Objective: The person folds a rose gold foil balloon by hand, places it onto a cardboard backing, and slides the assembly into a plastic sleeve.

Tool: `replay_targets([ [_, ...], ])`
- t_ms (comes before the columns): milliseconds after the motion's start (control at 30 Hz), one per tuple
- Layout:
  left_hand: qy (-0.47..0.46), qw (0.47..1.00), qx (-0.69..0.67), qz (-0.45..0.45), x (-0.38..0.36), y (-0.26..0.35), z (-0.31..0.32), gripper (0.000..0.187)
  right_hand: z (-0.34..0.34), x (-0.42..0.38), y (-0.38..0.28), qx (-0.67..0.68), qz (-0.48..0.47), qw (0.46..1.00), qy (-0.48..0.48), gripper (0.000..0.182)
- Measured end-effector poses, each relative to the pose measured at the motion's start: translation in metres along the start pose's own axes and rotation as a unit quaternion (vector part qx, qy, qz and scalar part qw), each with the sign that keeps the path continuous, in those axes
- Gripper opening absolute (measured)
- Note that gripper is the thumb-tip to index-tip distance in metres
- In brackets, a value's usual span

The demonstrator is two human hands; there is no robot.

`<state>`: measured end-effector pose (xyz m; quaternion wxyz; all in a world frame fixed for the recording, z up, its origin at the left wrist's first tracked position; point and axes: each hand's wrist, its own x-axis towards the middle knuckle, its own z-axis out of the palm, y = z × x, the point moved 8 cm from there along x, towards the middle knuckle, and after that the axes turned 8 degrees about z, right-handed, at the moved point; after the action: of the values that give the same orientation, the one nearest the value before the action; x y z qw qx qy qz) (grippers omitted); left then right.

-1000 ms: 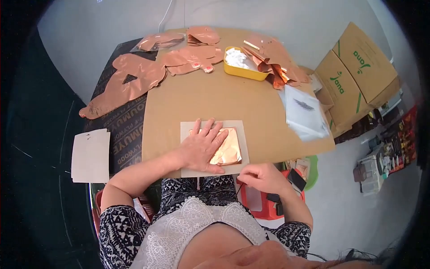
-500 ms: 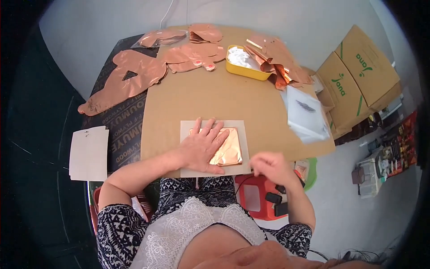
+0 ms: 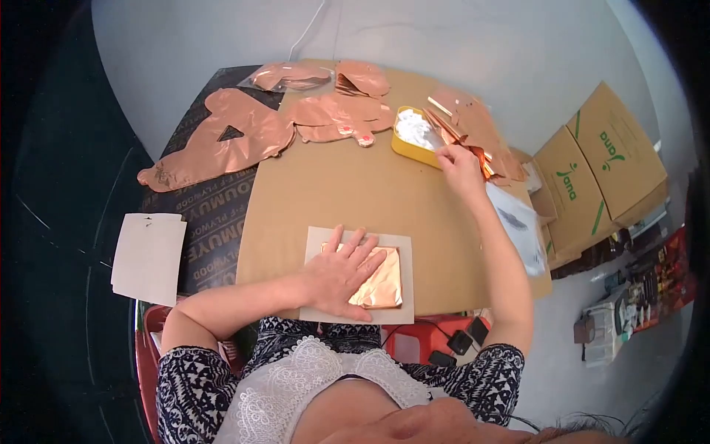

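Note:
My left hand [image 3: 344, 277] lies flat with spread fingers on a square of wrinkled copper foil [image 3: 384, 280]. Under the foil is a pale grey card [image 3: 407, 259] at the table's near edge. Stretched forward, my right hand [image 3: 462, 172] is at the near right rim of a yellow plastic container [image 3: 414, 152]. Its fingers are bent together beside crumpled copper foil scraps [image 3: 484, 159]; what they grip, if anything, is hidden. White fluffy material [image 3: 414, 127] fills the container's left part.
Large copper foil shapes [image 3: 222, 140] and stacked pieces [image 3: 362, 78] line the table's back and left. Pale cards [image 3: 148, 255] sit at the left edge. A clear plastic sleeve [image 3: 518, 229] is partly behind my right forearm. Cardboard boxes [image 3: 599, 163] stand at the right.
My right hand has moved from beside the card's near right corner forward to the yellow container. My left hand remains flat on the foil. The camera view has tilted up.

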<state>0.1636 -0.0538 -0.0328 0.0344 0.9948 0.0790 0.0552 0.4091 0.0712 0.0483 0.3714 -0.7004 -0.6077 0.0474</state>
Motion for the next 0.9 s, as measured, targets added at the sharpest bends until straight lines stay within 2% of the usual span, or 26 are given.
replay_targets([
  [67, -0.004, 1.0, -0.004, -0.002, 0.0, 0.0, -0.001, 0.11, 0.013, 0.023, 0.01, 0.003, 0.011, 1.0, -0.004, 0.017],
  [167, -0.013, 1.0, -0.017, -0.005, 0.002, 0.001, -0.004, 0.109, 0.026, 0.043, -0.003, 0.006, -0.041, 0.999, -0.003, 0.018],
  [267, -0.012, 1.0, -0.027, -0.008, 0.002, 0.0, -0.006, 0.108, 0.061, 0.07, 0.003, -0.021, -0.138, 0.989, -0.057, 0.02],
  [367, -0.023, 0.999, -0.032, -0.011, 0.004, 0.001, -0.006, 0.108, 0.075, 0.073, -0.007, -0.083, -0.155, 0.983, -0.053, 0.024],
  [467, -0.028, 0.999, -0.041, -0.015, 0.005, 0.0, -0.007, 0.108, 0.089, 0.08, -0.009, -0.179, -0.141, 0.973, -0.045, 0.028],
  [667, -0.066, 0.997, -0.038, -0.023, 0.006, 0.0, -0.012, 0.107, 0.098, 0.087, -0.014, -0.228, -0.099, 0.965, -0.089, 0.031],
  [767, -0.048, 0.998, -0.045, -0.019, 0.006, -0.001, -0.01, 0.107, 0.102, 0.093, -0.002, -0.203, -0.086, 0.972, -0.083, 0.031],
  [867, -0.039, 0.998, -0.052, -0.018, 0.005, -0.001, -0.009, 0.106, 0.087, 0.093, -0.001, -0.108, -0.01, 0.991, -0.073, 0.034],
  [900, -0.04, 0.998, -0.053, -0.018, 0.005, -0.002, -0.009, 0.106, 0.085, 0.097, 0.006, -0.006, -0.005, 0.998, -0.058, 0.035],
])
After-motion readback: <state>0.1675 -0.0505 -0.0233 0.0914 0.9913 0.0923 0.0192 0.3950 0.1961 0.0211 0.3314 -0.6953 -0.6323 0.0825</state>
